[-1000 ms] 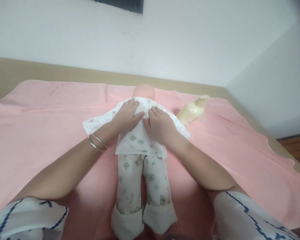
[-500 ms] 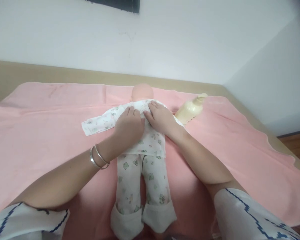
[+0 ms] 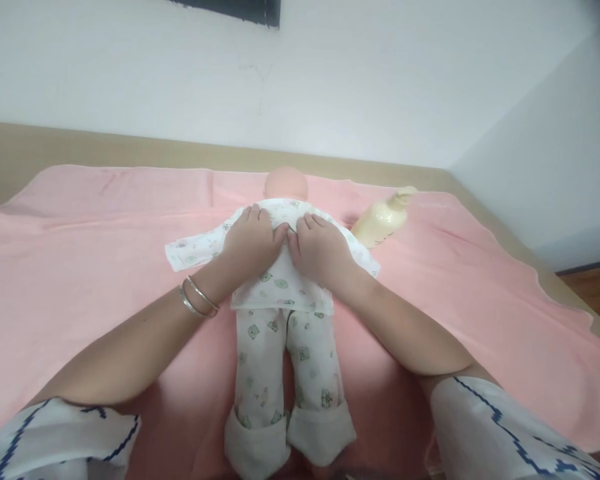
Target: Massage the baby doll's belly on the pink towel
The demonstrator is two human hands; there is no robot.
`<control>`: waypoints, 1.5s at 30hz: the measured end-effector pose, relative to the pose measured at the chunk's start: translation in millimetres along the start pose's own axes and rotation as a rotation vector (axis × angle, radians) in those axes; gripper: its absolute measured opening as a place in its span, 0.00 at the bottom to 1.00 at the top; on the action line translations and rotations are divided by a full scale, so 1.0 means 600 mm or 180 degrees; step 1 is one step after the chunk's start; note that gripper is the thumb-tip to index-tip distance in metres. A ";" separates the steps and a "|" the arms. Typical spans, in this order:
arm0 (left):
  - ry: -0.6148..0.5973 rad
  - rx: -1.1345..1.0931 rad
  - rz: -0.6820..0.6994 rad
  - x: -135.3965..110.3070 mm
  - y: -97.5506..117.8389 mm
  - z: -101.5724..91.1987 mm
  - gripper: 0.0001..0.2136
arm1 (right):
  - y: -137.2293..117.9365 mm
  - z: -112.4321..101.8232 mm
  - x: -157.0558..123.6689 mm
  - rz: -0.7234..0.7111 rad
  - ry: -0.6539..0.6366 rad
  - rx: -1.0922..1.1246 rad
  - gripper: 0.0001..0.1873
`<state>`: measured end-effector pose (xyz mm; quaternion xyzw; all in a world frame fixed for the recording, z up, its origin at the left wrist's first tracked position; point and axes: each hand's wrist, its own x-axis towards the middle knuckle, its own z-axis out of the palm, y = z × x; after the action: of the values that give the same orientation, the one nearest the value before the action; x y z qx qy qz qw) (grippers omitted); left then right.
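A baby doll lies stretched out in the middle, its bald head (image 3: 286, 183) at the far end and no face showing. It wears a white printed shirt (image 3: 283, 283) and matching trousers (image 3: 260, 360) with cuffs folded up. My left hand (image 3: 254, 241) rests on the left side of the upper shirt, fingers laid on the cloth. Mirroring it, my right hand (image 3: 321, 248) lies on the right side. The two thumbs almost meet over the doll's midline. Neither hand visibly grips anything; the cloth under the palms is hidden.
Under the doll spreads a pink mat (image 3: 100, 287) on a tan surface (image 3: 180, 148). To the right of the doll's shoulder, a pale yellow pump bottle (image 3: 383, 219) lies tilted. A white wall (image 3: 340, 87) rises behind.
My left hand has shifted slightly up and outward, its fingers straighter. My right hand has moved a little down toward me, and more of the doll's right sleeve shows.
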<state>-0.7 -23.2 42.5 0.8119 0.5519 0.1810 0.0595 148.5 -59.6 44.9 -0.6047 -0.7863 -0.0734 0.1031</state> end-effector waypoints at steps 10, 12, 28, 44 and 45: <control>0.0087 0.0804 0.0177 -0.032 0.016 -0.012 0.27 | 0.034 0.008 0.034 0.0061 -0.0092 0.0512 0.27; -0.0028 0.0664 0.0023 -0.024 0.011 -0.012 0.29 | 0.025 0.004 0.025 0.0134 -0.0027 0.0369 0.24; -0.0365 0.0304 -0.0198 0.008 -0.005 -0.015 0.30 | 0.018 0.000 0.018 0.0041 -0.0218 0.0658 0.29; -0.0415 0.0209 -0.0087 -0.010 0.005 -0.010 0.31 | 0.040 -0.002 0.036 0.0021 -0.0471 0.0566 0.31; -0.0438 0.0151 -0.0109 -0.004 0.002 -0.009 0.31 | 0.038 -0.003 0.035 0.0053 -0.0371 0.0520 0.29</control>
<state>-2.5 -26.7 47.5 0.8140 0.5644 0.1105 0.0811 165.2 -34.7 51.4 -0.6040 -0.7893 0.0271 0.1067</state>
